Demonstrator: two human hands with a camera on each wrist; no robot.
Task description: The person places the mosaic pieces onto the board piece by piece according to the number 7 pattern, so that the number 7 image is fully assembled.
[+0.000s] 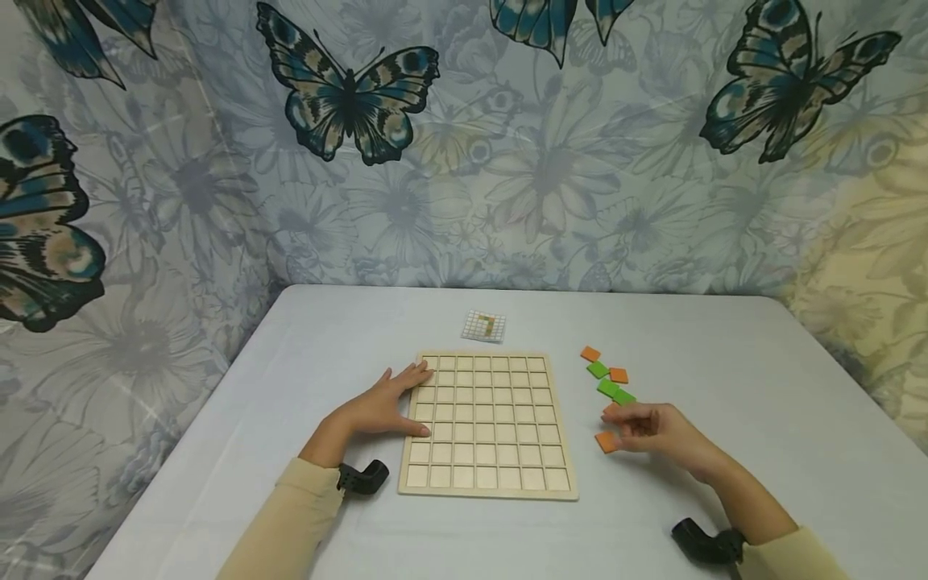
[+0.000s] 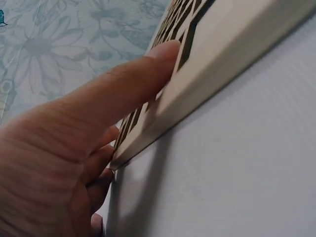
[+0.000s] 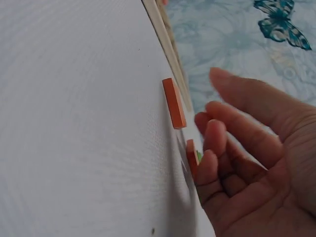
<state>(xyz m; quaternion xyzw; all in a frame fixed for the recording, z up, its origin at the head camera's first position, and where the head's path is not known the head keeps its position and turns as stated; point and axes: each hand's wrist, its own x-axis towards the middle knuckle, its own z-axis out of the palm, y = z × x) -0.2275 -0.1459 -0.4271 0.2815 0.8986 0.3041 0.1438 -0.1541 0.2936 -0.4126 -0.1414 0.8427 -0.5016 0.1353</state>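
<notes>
A square wooden grid board lies on the white table. Along its left edge my left hand rests with fingers and thumb spread. In the left wrist view, the thumb presses on the board's rim. My right hand hovers over a loose line of tiles right of the board, its fingers bent slightly and nothing visible between them. Closest to it is an orange tile; a second orange tile is partly hidden by the fingers. Farther back lie green tiles and orange tiles.
Behind the board lies a small card with a grid and a coloured pattern. Black wrist cameras are strapped to both wrists. A butterfly-print cloth hangs behind and left of the table.
</notes>
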